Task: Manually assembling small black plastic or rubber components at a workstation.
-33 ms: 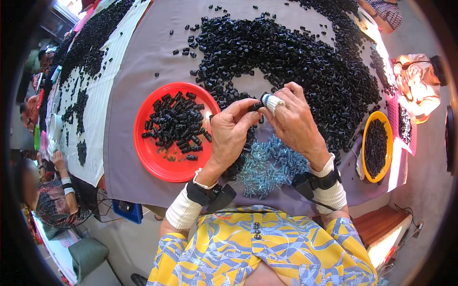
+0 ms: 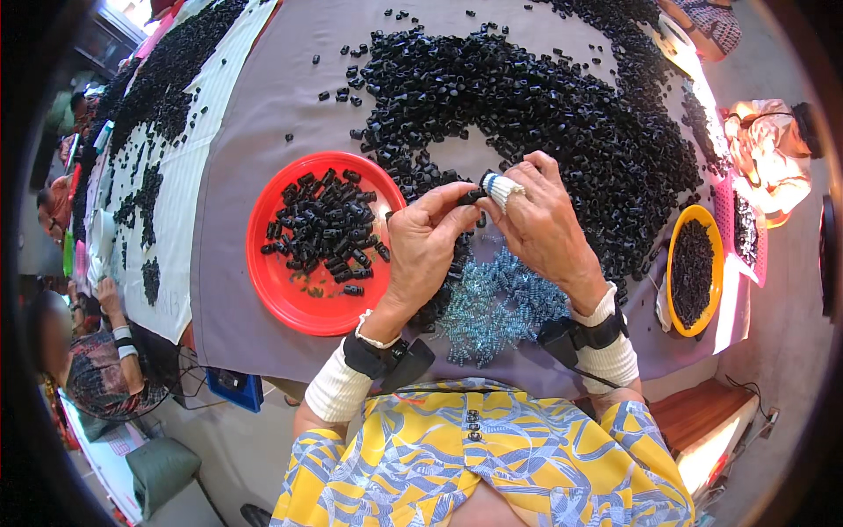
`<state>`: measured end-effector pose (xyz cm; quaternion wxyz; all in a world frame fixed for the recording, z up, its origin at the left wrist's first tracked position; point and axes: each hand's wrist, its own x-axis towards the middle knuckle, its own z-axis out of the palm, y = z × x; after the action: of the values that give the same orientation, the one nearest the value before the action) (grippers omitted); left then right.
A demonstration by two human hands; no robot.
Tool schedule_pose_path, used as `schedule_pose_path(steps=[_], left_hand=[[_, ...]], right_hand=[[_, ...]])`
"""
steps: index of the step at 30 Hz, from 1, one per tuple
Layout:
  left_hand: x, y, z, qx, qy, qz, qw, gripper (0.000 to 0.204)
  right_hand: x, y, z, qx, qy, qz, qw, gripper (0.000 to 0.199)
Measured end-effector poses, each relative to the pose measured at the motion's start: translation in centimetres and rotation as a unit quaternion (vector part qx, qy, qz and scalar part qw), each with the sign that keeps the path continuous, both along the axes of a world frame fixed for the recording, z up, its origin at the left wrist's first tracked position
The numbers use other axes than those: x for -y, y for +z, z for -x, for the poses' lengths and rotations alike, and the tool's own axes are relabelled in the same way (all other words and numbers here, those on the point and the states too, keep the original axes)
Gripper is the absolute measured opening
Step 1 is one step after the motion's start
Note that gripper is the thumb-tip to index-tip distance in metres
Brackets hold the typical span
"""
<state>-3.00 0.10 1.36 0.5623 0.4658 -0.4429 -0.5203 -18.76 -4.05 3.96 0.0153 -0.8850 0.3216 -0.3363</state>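
Observation:
In front of me, my left hand (image 2: 423,244) pinches a small black plastic cord lock (image 2: 471,198) between thumb and fingertips. My right hand (image 2: 546,227) meets it from the other side, its fingers closed at the same piece. A white knitted finger cover (image 2: 502,190) with a blue stripe sits on one right finger and partly hides the grip. Below both hands lies a heap of small bluish metal springs (image 2: 492,307). To the left, a red plastic plate (image 2: 279,303) carries many black pieces like the held one.
A large pile of loose black plastic parts (image 2: 544,114) spreads over the grey tablecloth (image 2: 290,53). At right stand a yellow basin (image 2: 718,255) of slim black pieces and a pink basket (image 2: 725,198). Other people sit left and right; a second table (image 2: 180,237) adjoins at left.

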Motion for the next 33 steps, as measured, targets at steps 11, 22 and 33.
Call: schedule_pose_path(steps=[11,22,33], left_hand=[[-0.13,-0.09,-0.32,0.042,-0.004,-0.025,0.999,0.026],[-0.22,-0.09,-0.33,0.086,0.001,0.023,0.996,0.023],[-0.19,-0.37,-0.37,0.156,0.007,0.083,0.984,0.024]], right_hand=[[0.05,-0.28,0.03,-0.035,0.003,0.001,0.999,0.011],[0.01,-0.47,0.05,-0.07,0.031,0.005,0.997,0.013],[0.1,-0.8,0.61,-0.078,0.043,0.028,0.996,0.013]])
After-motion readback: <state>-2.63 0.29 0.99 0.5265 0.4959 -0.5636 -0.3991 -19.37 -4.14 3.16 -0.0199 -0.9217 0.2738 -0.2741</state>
